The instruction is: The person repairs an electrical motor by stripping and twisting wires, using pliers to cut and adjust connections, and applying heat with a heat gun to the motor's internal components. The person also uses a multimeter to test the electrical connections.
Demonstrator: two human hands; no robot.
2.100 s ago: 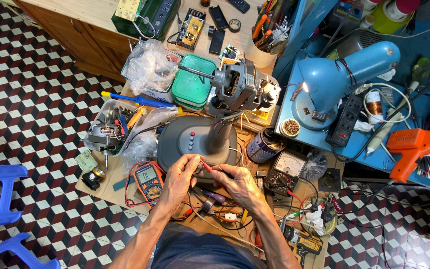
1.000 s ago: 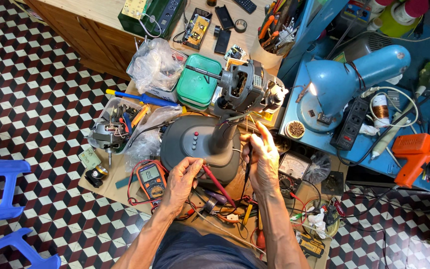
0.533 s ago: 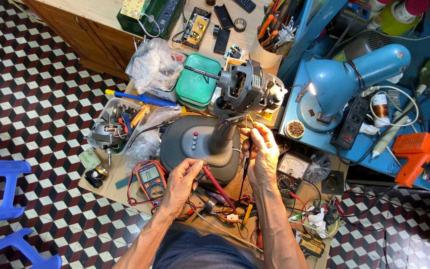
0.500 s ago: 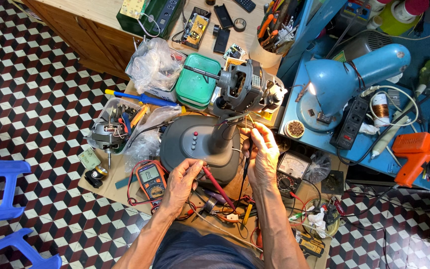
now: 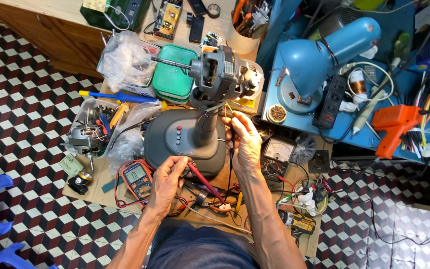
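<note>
Left hand (image 5: 166, 180) – fingers closed on red probe (image 5: 204, 180) | right hand (image 5: 245, 142) – wires (image 5: 229, 110) pinched under motor (image 5: 222, 74), mid-bench.

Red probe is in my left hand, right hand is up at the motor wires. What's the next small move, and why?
Probably bring the red probe up to the wires that the right hand pinches below the fan motor. The left hand holds the probe low over the grey fan base, its tip apart from any wire, and the orange multimeter lies beside it.
</note>
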